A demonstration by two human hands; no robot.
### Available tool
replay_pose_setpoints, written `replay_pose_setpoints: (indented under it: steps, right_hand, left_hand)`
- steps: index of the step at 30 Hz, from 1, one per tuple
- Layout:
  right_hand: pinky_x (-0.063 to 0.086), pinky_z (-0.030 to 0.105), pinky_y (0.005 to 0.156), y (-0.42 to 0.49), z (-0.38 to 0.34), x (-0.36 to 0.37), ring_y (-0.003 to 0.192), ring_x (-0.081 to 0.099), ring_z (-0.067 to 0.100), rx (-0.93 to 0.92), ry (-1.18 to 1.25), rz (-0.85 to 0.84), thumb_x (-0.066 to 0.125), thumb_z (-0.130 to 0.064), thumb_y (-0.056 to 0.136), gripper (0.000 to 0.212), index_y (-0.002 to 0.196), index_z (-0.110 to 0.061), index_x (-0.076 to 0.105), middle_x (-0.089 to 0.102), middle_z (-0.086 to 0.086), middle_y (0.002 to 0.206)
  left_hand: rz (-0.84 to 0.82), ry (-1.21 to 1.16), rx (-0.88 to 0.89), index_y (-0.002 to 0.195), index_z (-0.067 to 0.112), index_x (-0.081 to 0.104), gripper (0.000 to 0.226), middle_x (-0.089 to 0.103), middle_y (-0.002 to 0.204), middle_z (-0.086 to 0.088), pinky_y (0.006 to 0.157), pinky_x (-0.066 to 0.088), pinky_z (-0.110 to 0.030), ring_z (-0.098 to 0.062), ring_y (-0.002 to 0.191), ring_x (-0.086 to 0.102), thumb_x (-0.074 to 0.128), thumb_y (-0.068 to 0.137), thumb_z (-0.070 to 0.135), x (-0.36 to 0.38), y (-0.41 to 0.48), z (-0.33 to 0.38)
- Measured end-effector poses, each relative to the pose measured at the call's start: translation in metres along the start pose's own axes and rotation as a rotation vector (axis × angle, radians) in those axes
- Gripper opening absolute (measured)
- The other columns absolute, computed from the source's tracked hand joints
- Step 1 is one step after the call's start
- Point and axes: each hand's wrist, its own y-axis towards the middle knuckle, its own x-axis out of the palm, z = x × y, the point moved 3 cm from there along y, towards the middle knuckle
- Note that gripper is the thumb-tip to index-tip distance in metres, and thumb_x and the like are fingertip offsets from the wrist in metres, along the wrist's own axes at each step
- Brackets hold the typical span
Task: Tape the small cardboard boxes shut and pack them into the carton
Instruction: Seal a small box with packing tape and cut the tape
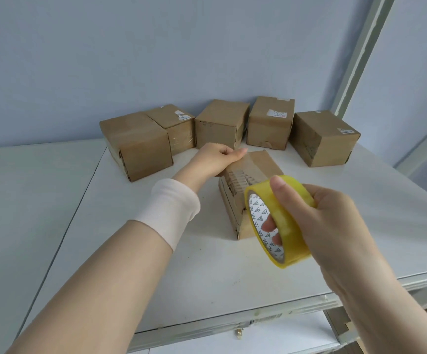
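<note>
Head view, box (pixel 257 166) lengthwise away (left hand (pixel 217 159) gripping), tape roll (pixel 290 226) facing left

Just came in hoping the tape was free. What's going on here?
The tape is in use. A person is sealing small cardboard boxes on the white table. The left hand grips the far end of the nearest box, while the right hand holds the yellowish tape roll by its near end, fingers through the core. No pulled strip shows. Five more boxes sit in a row by the wall. No carton is in view.
</note>
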Motion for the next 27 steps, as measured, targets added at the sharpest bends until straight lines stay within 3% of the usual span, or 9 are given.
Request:
replay_pose_setpoints:
  steps: [3, 7, 9, 14, 16, 19, 27]
  right_hand:
    - [0.043, 0.013, 0.041, 0.010, 0.000, 0.000, 0.039, 0.054, 0.008, -0.001, 0.039, -0.038, 0.057, -0.042, 0.085, 0.037, 0.070, -0.009, 0.064, 0.066, 0.000, 0.051]
    - [0.049, 0.019, 0.055, 0.008, 0.010, 0.001, 0.058, 0.064, 0.011, -0.059, 0.127, -0.247, 0.067, -0.042, 0.077, 0.037, 0.086, -0.007, 0.061, 0.070, 0.002, 0.066]
    - [0.048, 0.017, 0.056, 0.004, 0.018, 0.003, 0.058, 0.064, 0.011, -0.116, 0.127, -0.274, 0.060, -0.035, 0.076, 0.028, 0.079, -0.007, 0.059, 0.068, 0.003, 0.062]
    - [0.043, 0.014, 0.048, -0.006, 0.031, 0.012, 0.042, 0.054, 0.007, -0.178, 0.261, -0.063, 0.056, -0.032, 0.077, 0.030, 0.066, -0.003, 0.054, 0.059, 0.001, 0.045]
    - [0.043, 0.014, 0.048, -0.015, 0.038, 0.014, 0.041, 0.053, 0.008, -0.132, 0.258, -0.014, 0.055, -0.035, 0.076, 0.033, 0.064, -0.004, 0.054, 0.059, 0.002, 0.044]
    - [0.043, 0.015, 0.048, -0.024, 0.049, 0.013, 0.042, 0.054, 0.010, -0.075, 0.212, 0.016, 0.056, -0.038, 0.073, 0.030, 0.062, -0.010, 0.056, 0.059, 0.004, 0.045]
    - [0.043, 0.014, 0.048, -0.023, 0.056, 0.010, 0.041, 0.053, 0.009, -0.017, 0.208, 0.012, 0.057, -0.039, 0.072, 0.031, 0.064, -0.009, 0.056, 0.059, 0.005, 0.044]
  left_hand:
    - [0.026, -0.111, -0.012, 0.087, 0.020, 0.070, 0.023, 0.071, 0.090, -0.001, 0.087, 0.053, -0.028, -0.017, 0.090, 0.067, 0.065, 0.085, 0.043, -0.001, -0.001, 0.000]
    - [0.048, -0.208, -0.043, 0.085, 0.021, 0.071, 0.016, 0.071, 0.085, -0.001, 0.080, 0.054, -0.023, -0.015, 0.082, 0.066, 0.069, 0.083, 0.037, -0.001, 0.005, 0.000]
    - [0.047, -0.227, -0.045, 0.086, 0.020, 0.071, 0.015, 0.070, 0.083, -0.001, 0.076, 0.053, -0.022, -0.013, 0.078, 0.065, 0.070, 0.083, 0.035, 0.000, 0.005, 0.000]
    - [0.078, -0.213, -0.032, 0.095, 0.015, 0.072, 0.023, 0.070, 0.082, 0.002, 0.074, 0.053, -0.018, -0.009, 0.073, 0.065, 0.070, 0.082, 0.035, 0.000, 0.004, 0.001]
    - [0.092, -0.198, -0.029, 0.090, 0.017, 0.072, 0.020, 0.070, 0.079, 0.003, 0.075, 0.053, -0.018, -0.007, 0.073, 0.065, 0.070, 0.082, 0.035, 0.000, 0.004, 0.000]
    - [0.098, -0.194, -0.017, 0.078, 0.023, 0.070, 0.012, 0.069, 0.073, 0.006, 0.074, 0.054, -0.019, -0.004, 0.068, 0.064, 0.071, 0.082, 0.034, 0.000, 0.005, -0.001]
    - [0.109, -0.175, -0.011, 0.076, 0.023, 0.069, 0.013, 0.068, 0.072, 0.006, 0.076, 0.053, -0.019, -0.004, 0.068, 0.064, 0.070, 0.082, 0.034, 0.000, 0.001, 0.002]
